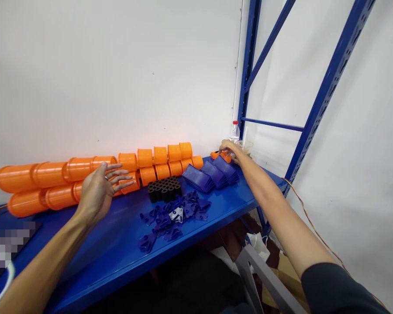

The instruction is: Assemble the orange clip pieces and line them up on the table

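Observation:
My left hand [101,189] is open, fingers spread, in front of the rows of orange cup-like cylinders [80,168]; it holds nothing. At the far right of the shelf, my right hand [228,146] has its fingers bent down over some small orange parts [225,155]. Its fingertips are partly hidden, and whatever they grip cannot be made out. Just in front of that hand lie fanned stacks of flat dark-blue panels [198,178]. A block of short black tubes [164,189] stands mid-shelf, with a loose pile of small blue brackets [165,222] before it.
The blue shelf [118,253] runs along a white wall. A red-capped bottle [235,130] and a clear cup with a straw [246,146] stand by the blue rack post [245,65]. A grey chair-like frame [265,279] and cardboard [286,279] are below. A cable [309,218] hangs right.

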### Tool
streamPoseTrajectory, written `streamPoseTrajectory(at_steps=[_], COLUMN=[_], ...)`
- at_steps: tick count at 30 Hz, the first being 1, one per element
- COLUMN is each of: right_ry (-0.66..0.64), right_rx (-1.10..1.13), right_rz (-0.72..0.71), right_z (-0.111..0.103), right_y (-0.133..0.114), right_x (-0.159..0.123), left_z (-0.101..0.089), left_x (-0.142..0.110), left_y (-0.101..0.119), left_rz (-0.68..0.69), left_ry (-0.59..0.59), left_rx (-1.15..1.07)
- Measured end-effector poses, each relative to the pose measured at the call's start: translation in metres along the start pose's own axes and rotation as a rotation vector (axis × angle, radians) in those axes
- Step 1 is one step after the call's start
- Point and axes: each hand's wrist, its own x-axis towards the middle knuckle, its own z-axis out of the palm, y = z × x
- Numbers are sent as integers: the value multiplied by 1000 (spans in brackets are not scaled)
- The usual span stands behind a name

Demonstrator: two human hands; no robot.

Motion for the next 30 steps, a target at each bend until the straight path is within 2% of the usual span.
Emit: streamPoseTrajectory(at_steps=[8,13,16,20,25,30], right_ry=[104,136,170,239,258,215], right_rx=[-29,-67,-96,-89,-161,-207], right_rz=[45,38,-31,-211,-352,-452], right_z=[6,-7,-22,-33,-24,-7], right_y=[-7,-12,-22,-46,-73,-82], right_x=[-8,-27,-46,-78,-114,-141], left_z=[-6,-6,-5,-6,-10,-13], left_x=[3,5,6,9,15,20], left_y=[-5,-3,-3,-6,-10,-12], left_rz=[12,15,9,25,50,74], left_ry=[-17,2,13,-3,-6,-24], left_rx=[8,12,10,-9,-11,-24])
